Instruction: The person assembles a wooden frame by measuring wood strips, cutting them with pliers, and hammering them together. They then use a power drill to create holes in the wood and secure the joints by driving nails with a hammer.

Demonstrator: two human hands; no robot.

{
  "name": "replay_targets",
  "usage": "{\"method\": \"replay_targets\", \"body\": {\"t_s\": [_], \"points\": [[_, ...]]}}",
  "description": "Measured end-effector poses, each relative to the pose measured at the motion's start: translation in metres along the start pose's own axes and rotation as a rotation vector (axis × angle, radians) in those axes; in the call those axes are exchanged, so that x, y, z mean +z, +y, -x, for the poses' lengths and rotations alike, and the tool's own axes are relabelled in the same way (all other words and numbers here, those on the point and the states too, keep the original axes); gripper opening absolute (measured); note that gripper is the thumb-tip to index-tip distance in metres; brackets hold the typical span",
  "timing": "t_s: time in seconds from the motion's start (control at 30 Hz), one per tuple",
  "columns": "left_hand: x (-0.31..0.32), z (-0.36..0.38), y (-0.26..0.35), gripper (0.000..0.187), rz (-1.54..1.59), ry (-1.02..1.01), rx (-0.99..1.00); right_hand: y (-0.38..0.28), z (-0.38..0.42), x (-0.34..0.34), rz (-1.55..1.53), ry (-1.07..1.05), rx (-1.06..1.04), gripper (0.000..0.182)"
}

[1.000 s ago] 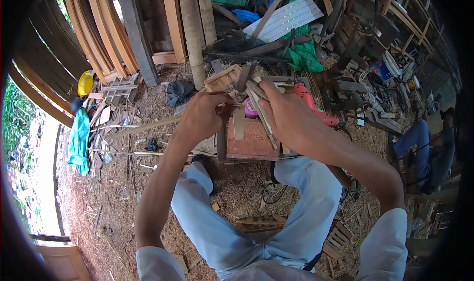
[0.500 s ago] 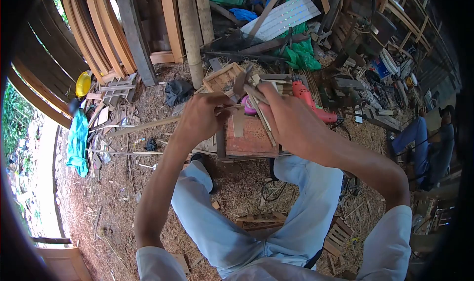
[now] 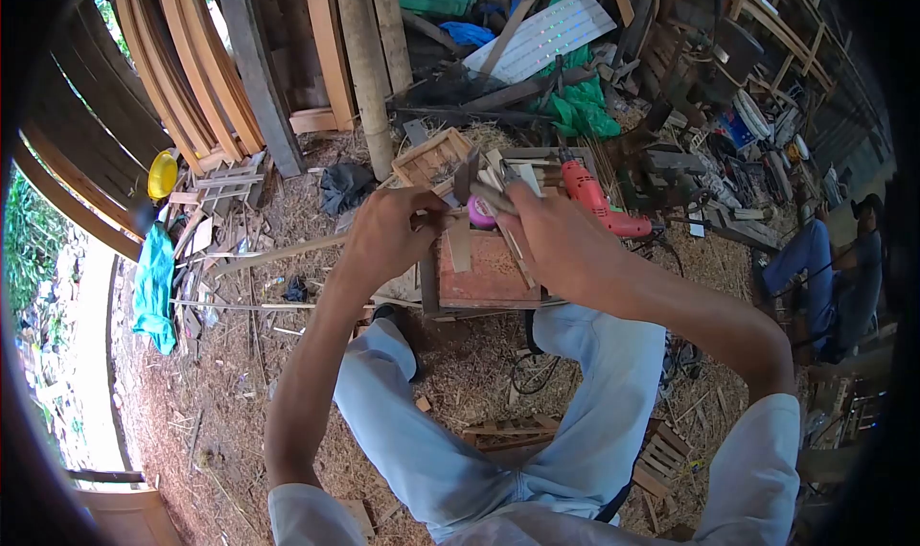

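Note:
My right hand [image 3: 565, 239] is closed around the wooden handle of a hammer [image 3: 467, 176], its dark metal head pointing up and left above the work box. Across from it, my left hand [image 3: 393, 228] has its thumb and fingertips pinched together close below the hammer head. What lies in that pinch is too small and covered to make out. A purple round object [image 3: 481, 212] sits between the hands. Beneath them is a reddish wooden box top [image 3: 487, 270], with a flat pale wood piece [image 3: 460, 247] lying on it.
A red power drill [image 3: 596, 199] lies right of my right hand. Beyond the box is a small wooden tray [image 3: 431, 162]. One long wood strip [image 3: 278, 255] stretches left. A bamboo post [image 3: 364, 76] stands ahead. Another person [image 3: 834, 278] sits at the right. Shavings cover the ground.
The view has shifted slightly. My right hand and the hammer have moved a little down relative to the box, while my left hand keeps its pinch in nearly the same place.

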State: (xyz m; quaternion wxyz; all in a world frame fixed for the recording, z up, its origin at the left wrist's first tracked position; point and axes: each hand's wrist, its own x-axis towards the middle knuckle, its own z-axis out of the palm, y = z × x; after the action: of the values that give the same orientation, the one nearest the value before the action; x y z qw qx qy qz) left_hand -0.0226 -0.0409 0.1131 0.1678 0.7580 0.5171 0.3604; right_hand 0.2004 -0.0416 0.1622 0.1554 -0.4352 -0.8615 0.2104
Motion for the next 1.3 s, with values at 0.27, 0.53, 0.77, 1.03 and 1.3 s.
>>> {"method": "replay_targets", "body": {"t_s": [0.27,0.53,0.77,1.03,1.3], "points": [[-0.003,-0.002,0.005,0.012,-0.085,-0.030,-0.079,-0.001,-0.002,-0.004,0.175,-0.047,-0.049,0.025],[-0.001,-0.002,-0.002,0.013,-0.067,-0.027,-0.043,0.001,-0.005,-0.003,0.058,-0.017,-0.042,0.026],[-0.004,-0.002,0.005,0.011,0.021,-0.042,-0.033,0.011,-0.005,0.004,0.171,-0.031,-0.037,0.027],[-0.004,-0.006,0.006,0.017,-0.082,-0.045,-0.103,0.011,-0.004,0.005,0.102,-0.004,-0.042,0.027],[-0.001,-0.006,-0.002,0.016,-0.017,-0.017,0.014,0.011,-0.012,-0.001,0.083,-0.092,0.012,0.032]]}}
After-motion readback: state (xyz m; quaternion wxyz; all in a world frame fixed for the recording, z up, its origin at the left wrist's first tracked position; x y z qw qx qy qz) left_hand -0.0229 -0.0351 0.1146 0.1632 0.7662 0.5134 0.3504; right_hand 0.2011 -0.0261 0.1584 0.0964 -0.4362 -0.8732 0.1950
